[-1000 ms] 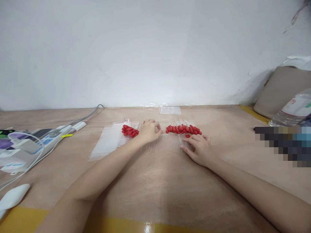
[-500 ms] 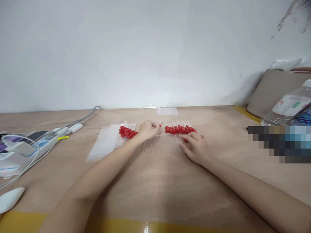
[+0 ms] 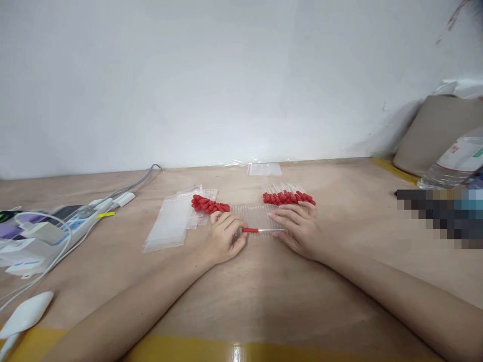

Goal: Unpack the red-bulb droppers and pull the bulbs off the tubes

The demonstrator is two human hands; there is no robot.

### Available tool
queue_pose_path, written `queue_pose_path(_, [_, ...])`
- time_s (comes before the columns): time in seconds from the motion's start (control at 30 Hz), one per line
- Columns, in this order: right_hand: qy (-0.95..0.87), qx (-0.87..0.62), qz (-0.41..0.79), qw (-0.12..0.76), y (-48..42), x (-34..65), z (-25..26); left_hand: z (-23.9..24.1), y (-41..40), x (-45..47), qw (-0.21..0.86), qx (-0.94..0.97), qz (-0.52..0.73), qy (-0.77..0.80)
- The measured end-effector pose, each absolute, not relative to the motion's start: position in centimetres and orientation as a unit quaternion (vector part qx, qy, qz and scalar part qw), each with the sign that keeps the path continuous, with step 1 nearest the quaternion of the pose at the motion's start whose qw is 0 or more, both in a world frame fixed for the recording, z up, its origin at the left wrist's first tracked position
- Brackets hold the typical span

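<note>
My left hand (image 3: pixel 224 237) is curled, its fingertips pinching the red bulb end of a clear glass dropper (image 3: pixel 260 230) that lies crosswise between both hands. My right hand (image 3: pixel 296 226) holds the dropper's clear tube end, fingers bent over it. Just behind them lies a row of bare clear glass tubes (image 3: pixel 253 213). Beyond my right hand is a row of finished droppers with red bulbs (image 3: pixel 289 197). A small heap of loose red rubber bulbs (image 3: pixel 209 204) sits beyond my left hand, beside a stack of clear plastic bags (image 3: pixel 169 221).
A power strip with plugs and grey cables (image 3: pixel 71 216) lies at the left, with a white object (image 3: pixel 26 314) near the front left edge. A plastic bottle (image 3: pixel 455 163) and a beige bag (image 3: pixel 433 133) stand at the right. Another small clear bag (image 3: pixel 264 169) lies by the wall.
My left hand left the bulb heap and came back toward me. Both hands now hold one red-bulbed dropper between them, in front of the tube row.
</note>
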State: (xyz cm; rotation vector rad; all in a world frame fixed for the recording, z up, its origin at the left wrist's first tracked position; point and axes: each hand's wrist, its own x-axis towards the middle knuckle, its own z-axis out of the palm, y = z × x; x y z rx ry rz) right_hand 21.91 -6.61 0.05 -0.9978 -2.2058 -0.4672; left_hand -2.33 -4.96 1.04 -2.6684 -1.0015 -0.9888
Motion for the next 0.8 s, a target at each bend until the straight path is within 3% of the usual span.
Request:
queue_pose_path(0.43, [-0.868,-0.369,-0.085,0.32,-7.6,19.9,-0.2,1.5,-5.5,-1.1,0.064,-0.927,-0.241,-0.279])
queue_pose_path(0.8, [-0.878,-0.265,-0.237,0.321,-8.8,20.9,0.0,2.0,-6.4,-1.2,0.087,-0.947,-0.196,-0.24])
